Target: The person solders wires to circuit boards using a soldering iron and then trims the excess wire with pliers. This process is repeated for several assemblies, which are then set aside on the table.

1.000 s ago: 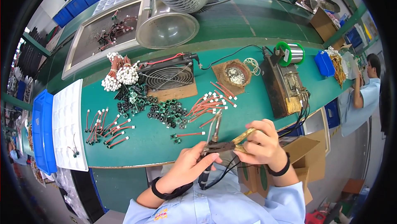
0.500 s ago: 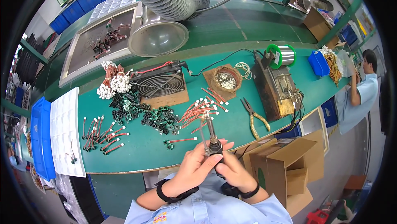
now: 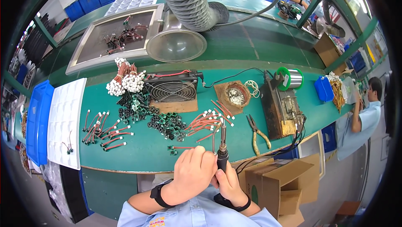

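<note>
My right hand (image 3: 229, 184) is closed round the black handle of a soldering iron (image 3: 223, 143), whose metal tip points up and away over the bench edge. A thin tube (image 3: 214, 143) runs along the iron's left side. Pressed against the handle's left is my left hand (image 3: 193, 171), its back up and fingers curled; whatever lies inside them is hidden. Just beyond the tip is a pile of red wires with white plugs (image 3: 203, 122). A small green circuit board with a wire (image 3: 172, 148) lies beyond my left hand.
Black and green parts (image 3: 167, 125) lie mid-bench beside a fan (image 3: 173, 89). Wired boards (image 3: 100, 128) and a white tray (image 3: 65, 122) are left. Pliers (image 3: 256, 134), a solder spool (image 3: 290, 79) and a tin of scraps (image 3: 235, 95) stand right. A carton (image 3: 268, 185) sits below the edge.
My left hand has turned from wrapping the iron, thumb on its handle, to a curled fist at its left. The iron stands more upright. The whole view has shifted slightly.
</note>
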A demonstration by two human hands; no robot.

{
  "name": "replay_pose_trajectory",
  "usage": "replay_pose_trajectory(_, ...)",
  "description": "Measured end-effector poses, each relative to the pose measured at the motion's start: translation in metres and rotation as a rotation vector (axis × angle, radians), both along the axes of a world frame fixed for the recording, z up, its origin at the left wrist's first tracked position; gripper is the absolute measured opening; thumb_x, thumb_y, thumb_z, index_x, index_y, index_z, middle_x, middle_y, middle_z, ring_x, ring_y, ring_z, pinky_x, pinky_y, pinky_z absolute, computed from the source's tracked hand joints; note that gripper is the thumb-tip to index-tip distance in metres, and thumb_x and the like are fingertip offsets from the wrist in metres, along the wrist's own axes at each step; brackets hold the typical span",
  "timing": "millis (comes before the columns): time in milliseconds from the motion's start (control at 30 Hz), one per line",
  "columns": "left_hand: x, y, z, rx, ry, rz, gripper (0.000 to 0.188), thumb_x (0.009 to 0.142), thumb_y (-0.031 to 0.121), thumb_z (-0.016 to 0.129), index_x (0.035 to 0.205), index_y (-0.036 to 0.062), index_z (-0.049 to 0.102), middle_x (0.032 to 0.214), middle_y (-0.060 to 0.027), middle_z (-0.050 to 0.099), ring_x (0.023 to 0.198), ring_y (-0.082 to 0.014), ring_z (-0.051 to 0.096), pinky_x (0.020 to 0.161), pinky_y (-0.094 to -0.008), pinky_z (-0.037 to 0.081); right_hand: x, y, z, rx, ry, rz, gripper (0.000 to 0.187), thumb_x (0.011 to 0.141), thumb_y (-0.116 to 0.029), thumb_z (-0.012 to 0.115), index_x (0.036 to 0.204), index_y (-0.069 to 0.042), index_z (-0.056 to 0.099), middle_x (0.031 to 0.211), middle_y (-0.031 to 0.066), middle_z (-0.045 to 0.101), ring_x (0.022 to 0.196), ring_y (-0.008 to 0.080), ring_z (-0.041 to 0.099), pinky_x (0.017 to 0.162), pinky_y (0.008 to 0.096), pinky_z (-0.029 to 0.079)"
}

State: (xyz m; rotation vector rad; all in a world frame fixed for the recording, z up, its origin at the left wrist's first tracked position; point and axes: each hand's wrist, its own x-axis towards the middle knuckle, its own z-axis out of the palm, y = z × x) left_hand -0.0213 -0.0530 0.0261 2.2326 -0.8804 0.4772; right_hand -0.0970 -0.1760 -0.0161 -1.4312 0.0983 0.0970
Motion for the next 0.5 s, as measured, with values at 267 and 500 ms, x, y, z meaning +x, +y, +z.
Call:
replay_pose_trajectory(267,-0.002,-0.005,-0.009,-0.044,0.02,0.032,0.016,0.071,0.003,0.062,0.075,0.0032,0.047,0.069,-0.0106,0.044,0.057,-0.0274,0.047,0.049,-0.0376,0.039,0.001,0.004,0.0,-0.094,-0.006,-0.061,0.031,0.094,-0.021,0.042,0.115,0.002,0.042,0.063,0.0005,0.05,0.049,0.0062,0.044,0.045,0.0211,0.035)
replay_pose_trajectory(500,0.011,0.005,0.011,-0.088,0.19,-0.038,0.013,0.076,0.004,0.061,0.076,0.0018,0.048,0.068,-0.0104,0.044,0.056,-0.0279,0.047,0.05,-0.0365,0.039,-0.004,-0.004,-0.013,0.076,-0.019,0.021,0.038,0.095,-0.033,0.039,0.11,0.001,0.045,0.059,0.0008,0.048,0.049,0.0065,0.042,0.046,0.0209,0.032)
